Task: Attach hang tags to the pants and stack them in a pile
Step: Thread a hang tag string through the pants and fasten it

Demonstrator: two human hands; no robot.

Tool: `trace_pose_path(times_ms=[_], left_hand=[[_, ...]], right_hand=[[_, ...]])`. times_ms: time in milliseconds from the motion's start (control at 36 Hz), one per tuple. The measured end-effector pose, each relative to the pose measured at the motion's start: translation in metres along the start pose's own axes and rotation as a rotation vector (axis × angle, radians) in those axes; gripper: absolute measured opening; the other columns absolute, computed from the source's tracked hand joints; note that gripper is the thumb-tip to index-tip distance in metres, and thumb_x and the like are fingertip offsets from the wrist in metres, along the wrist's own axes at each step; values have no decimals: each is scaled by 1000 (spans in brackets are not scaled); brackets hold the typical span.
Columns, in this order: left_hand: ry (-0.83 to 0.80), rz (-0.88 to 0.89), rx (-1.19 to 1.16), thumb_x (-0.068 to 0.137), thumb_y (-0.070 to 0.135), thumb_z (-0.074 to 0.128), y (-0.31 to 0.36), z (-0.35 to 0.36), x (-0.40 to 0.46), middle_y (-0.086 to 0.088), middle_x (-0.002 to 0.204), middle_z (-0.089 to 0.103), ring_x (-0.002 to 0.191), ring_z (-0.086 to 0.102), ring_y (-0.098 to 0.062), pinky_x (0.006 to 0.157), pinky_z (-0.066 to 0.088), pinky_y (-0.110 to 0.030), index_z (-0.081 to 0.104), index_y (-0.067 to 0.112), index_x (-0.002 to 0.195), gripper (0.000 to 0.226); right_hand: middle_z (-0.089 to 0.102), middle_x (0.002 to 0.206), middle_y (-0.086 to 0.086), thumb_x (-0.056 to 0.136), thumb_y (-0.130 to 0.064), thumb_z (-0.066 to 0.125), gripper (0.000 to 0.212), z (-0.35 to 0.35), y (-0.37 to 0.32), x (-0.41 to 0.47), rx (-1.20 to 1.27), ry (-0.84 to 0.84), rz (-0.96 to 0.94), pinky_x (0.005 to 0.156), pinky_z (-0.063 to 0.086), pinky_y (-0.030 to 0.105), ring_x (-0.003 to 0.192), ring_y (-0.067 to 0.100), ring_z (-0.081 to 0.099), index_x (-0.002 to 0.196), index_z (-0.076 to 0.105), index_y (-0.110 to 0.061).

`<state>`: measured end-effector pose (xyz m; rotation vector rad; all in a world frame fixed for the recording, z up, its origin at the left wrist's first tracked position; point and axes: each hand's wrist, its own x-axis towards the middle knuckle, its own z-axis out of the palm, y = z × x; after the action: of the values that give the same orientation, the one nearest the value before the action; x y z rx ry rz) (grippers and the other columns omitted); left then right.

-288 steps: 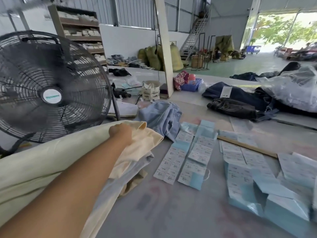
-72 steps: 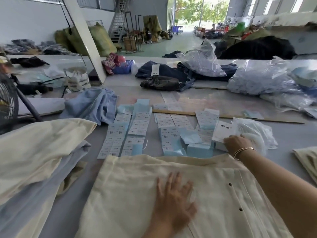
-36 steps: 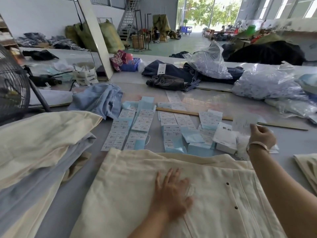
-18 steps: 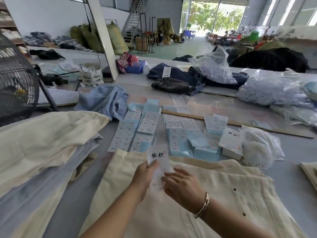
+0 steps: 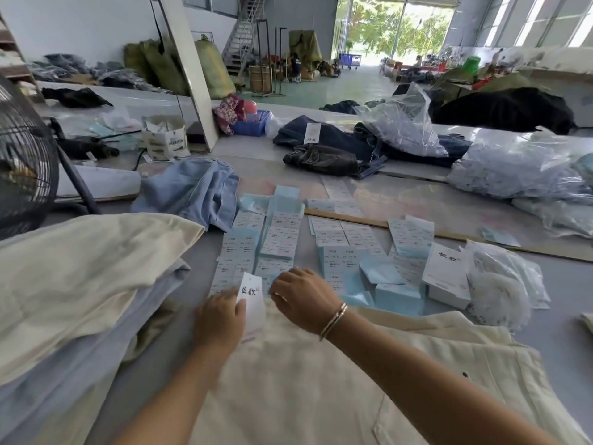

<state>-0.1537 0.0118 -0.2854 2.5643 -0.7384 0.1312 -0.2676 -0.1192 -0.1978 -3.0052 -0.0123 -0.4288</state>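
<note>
Cream pants [image 5: 337,380] lie flat on the grey table in front of me. My left hand [image 5: 219,319] holds a white hang tag [image 5: 252,300] with black characters upright at the pants' far edge. My right hand [image 5: 300,298], with a bracelet on the wrist, hovers just right of the tag with curled fingers over the rows of blue-and-white size tags [image 5: 276,242]; what its fingertips hold is hidden. A pile of cream and light-blue pants [image 5: 80,284] sits at the left.
A box of white hang tags [image 5: 447,274] and a clear bag of strings [image 5: 500,284] lie at the right. A crumpled blue garment [image 5: 192,191], a wooden ruler [image 5: 449,234], dark jeans [image 5: 324,159], plastic bags [image 5: 519,168] and a black fan [image 5: 25,165] surround the workspace.
My right hand fetched a white hang tag from the right and brought it to my left hand. Both hands then moved with the tag to the pants' far edge.
</note>
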Motion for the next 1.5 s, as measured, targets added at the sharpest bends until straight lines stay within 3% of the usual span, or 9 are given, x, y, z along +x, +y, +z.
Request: trace_pose_path(times_ms=[139,278,361,417,611,806,944,1361,1500], left_hand=[[147,86,47,74,29,37,0,-1,-5,-14,68,68,58,65,-32,58,51,-39,69,6,71,40],[154,82,102,74,30,39,-3,2,-1,-13,62,64,54,63,-29,53,50,-35,66,7,66,36],[124,98,140,69,20,65,-3,-2,-1,-11,63,65,56,64,-28,52,49,-36,66,10,67,11],[91,116,130,54,12,85,-2,-4,0,-9,63,65,57,64,-27,51,49,-36,67,10,67,22],[87,140,132,47,14,91,-4,-4,3,-8,60,63,55,62,-25,49,48,-33,65,11,62,31],[68,52,87,77,25,69,-8,5,3,-7,83,69,79,63,-26,70,44,-36,66,15,80,10],[51,21,51,88,33,55,-9,8,4,-3,100,68,97,60,-22,81,39,-35,66,18,94,19],[44,39,71,74,22,72,-9,9,3,-5,81,68,80,63,-26,67,42,-35,67,15,79,10],[49,37,80,85,29,55,-10,10,5,-2,94,68,92,59,-21,75,38,-35,66,17,90,17]], right_hand=[[66,115,5,96,-16,46,29,37,2,50,78,-95,139,91,45,38,107,26,57,114,68,-15],[65,115,12,97,-16,46,29,61,2,96,208,-132,364,90,50,42,104,31,61,111,70,-8],[66,113,15,94,-17,50,28,73,7,118,269,-142,481,92,49,40,104,33,61,110,69,-4],[67,109,16,93,-22,53,28,80,11,128,240,-231,522,90,51,39,101,33,62,108,69,-4],[66,108,10,86,-42,66,38,96,12,146,85,-343,486,77,50,36,99,30,63,108,66,-12],[64,115,13,90,-23,64,29,94,8,154,24,-339,453,83,51,39,105,33,62,113,62,-6],[64,118,14,95,-13,54,24,91,6,156,-25,-348,436,87,52,40,107,32,62,116,61,-4],[65,111,15,91,-7,53,22,101,0,152,-115,-307,337,79,51,39,102,33,63,110,63,-4],[67,107,13,93,-15,52,21,98,13,152,-93,-318,335,71,49,35,97,32,65,105,64,-4]])
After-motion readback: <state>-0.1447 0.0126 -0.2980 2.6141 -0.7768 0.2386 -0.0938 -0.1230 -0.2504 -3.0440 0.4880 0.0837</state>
